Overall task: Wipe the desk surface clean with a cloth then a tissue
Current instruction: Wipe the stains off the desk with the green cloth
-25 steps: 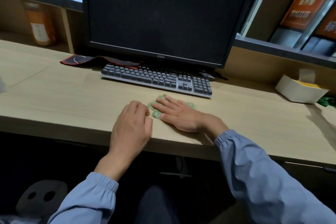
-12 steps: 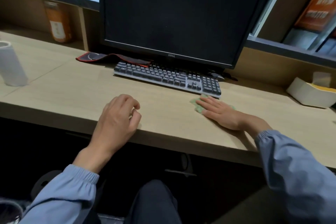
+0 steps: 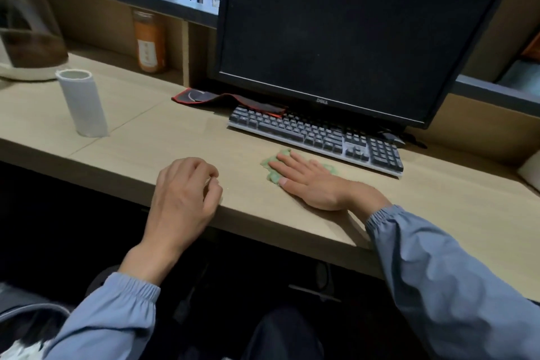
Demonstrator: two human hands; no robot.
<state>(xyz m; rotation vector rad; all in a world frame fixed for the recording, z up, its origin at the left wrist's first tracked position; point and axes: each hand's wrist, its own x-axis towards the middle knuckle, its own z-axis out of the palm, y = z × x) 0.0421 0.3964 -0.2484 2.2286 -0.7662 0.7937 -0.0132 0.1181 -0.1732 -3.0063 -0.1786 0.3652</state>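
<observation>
Cloth stage of the wipe, by my reading; the tissue stage is not yet begun. My right hand lies flat on the green cloth, fingers straight and close together, palm down, pressing it to the desk. The cloth is bunched under the fingers, its edges showing past the fingertips and thumb, just in front of the keyboard and below the dark monitor. My left hand rests at the front edge of the desk, fingers loosely curled, holding nothing that I can see. A white roll of tissue stands upright well off to the left, untouched. Next move, as I judge it: keep the palm flat and the pressure even, and sweep across the open desk toward the left. Stay short of the keyboard's front edge so the cloth does not catch on it.
</observation>
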